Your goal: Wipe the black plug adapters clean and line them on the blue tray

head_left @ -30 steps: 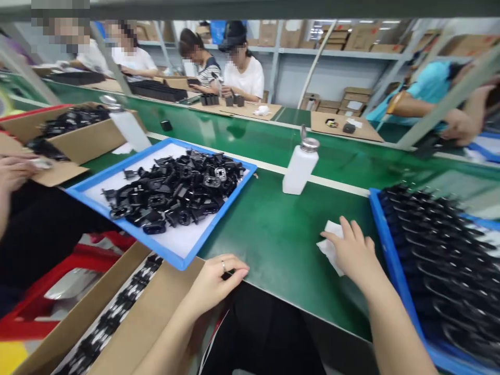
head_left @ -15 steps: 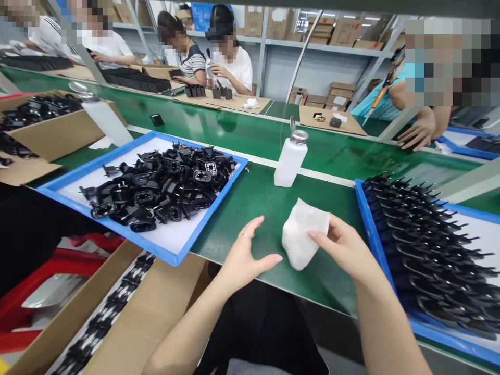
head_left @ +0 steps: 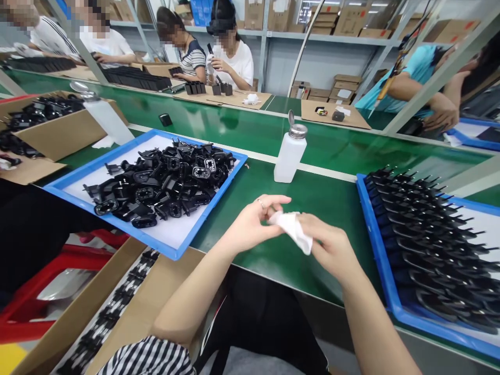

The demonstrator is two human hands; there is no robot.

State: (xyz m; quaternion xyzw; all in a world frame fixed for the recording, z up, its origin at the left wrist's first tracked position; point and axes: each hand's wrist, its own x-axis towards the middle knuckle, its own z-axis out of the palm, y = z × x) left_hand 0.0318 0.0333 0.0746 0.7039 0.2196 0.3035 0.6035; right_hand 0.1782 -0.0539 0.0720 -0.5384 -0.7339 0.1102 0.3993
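Above the green tabletop I hold a white wiping cloth [head_left: 297,234], bunched and slightly blurred. My right hand [head_left: 332,245] grips its right side, the fingers over the top. At its other end my left hand [head_left: 252,221] has thumb and curled fingers closed on the edge, with the index finger stretched out above; a ring shows on this hand. Just beyond stands a white plastic dispenser bottle [head_left: 290,156], its metal lid flipped up. Left of my hands, a blue-rimmed tray [head_left: 207,224] carries a heap of black plug housings [head_left: 167,182].
At the right a second blue tray [head_left: 377,250] holds rows of black plug pieces [head_left: 425,250]. Another bottle [head_left: 105,117] and a cardboard box [head_left: 66,133] of black parts stand at the left. Below the table edge is an open carton [head_left: 144,307]. Several co-workers sit across the bench.
My left hand has moved right and up to the cloth and closed on its edge. The cloth, spread out before, is now bunched between both hands.
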